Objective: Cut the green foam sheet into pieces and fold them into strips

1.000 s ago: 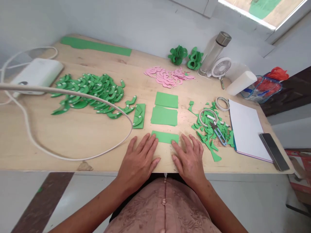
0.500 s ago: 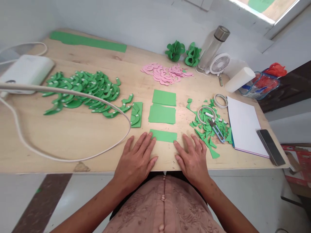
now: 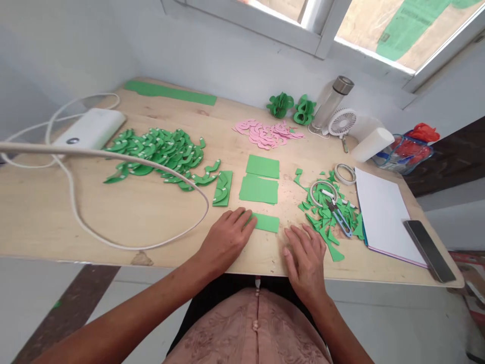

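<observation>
My left hand lies palm down on the wooden table, its fingertips covering the left end of a small green paper strip. Off the strip's right end rests my right hand, fingers loosely spread on the wood and holding nothing. Just beyond the strip are two sets of green paper rectangles, a nearer one and a farther one. To the left of these stands out a folded green piece with a curved cut-out on it. Small green scraps lie beyond my right hand.
Blue-handled snips and a tape roll lie on the scraps. Curved green cut-outs are heaped left, pink ones farther back. A white cable loops over the left side. Paper and a phone lie right.
My left hand has shifted right onto the strip's left end. My right hand has drawn slightly away from its right end. The camera view has tilted up.
</observation>
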`<action>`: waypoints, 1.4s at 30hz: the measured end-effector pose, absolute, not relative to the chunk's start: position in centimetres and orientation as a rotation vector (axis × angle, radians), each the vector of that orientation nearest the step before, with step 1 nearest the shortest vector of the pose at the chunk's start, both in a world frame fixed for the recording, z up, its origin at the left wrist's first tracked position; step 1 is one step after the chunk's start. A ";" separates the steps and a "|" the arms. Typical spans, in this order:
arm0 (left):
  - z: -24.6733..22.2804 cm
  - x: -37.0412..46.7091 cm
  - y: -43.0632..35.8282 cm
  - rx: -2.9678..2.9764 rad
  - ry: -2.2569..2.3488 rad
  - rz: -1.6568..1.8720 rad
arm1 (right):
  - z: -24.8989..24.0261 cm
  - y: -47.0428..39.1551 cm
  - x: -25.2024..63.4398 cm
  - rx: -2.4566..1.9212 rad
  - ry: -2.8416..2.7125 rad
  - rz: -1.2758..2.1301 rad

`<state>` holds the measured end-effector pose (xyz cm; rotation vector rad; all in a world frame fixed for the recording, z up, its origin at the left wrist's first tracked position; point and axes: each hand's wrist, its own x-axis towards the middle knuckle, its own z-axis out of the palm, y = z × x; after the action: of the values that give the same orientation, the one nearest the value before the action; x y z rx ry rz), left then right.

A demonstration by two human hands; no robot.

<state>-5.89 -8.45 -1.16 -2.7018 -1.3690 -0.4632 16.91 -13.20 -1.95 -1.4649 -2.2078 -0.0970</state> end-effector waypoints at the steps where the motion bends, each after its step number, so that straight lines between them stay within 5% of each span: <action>1: -1.0 -5.9 -8.2 -2.736 -1.361 -0.456 | -2.1 -13.2 16.8 -1.461 -2.208 -0.097; 8: -0.6 -6.9 -7.1 -2.887 -1.364 -0.679 | -2.8 -13.2 16.4 -1.465 -2.131 -0.148; 15: -0.8 -6.9 -8.1 -2.745 -1.815 -1.257 | -2.5 -13.3 16.2 -1.434 -2.037 -0.075; 28: -0.3 -6.2 -9.7 -2.410 -2.729 -2.035 | 0.2 -10.7 10.4 -1.302 -1.902 0.747; 33: -0.7 -7.0 -9.7 -2.340 -2.695 -1.939 | -0.2 -9.2 9.3 -1.313 -1.778 0.826; 42: -2.1 -8.9 -8.5 -2.441 -1.684 -0.881 | -0.2 -8.4 8.6 -1.373 -1.890 0.642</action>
<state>-8.94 -8.49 -2.06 -2.4415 -1.6837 -0.8812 8.63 -8.38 -0.23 -1.3728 -1.8903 0.6418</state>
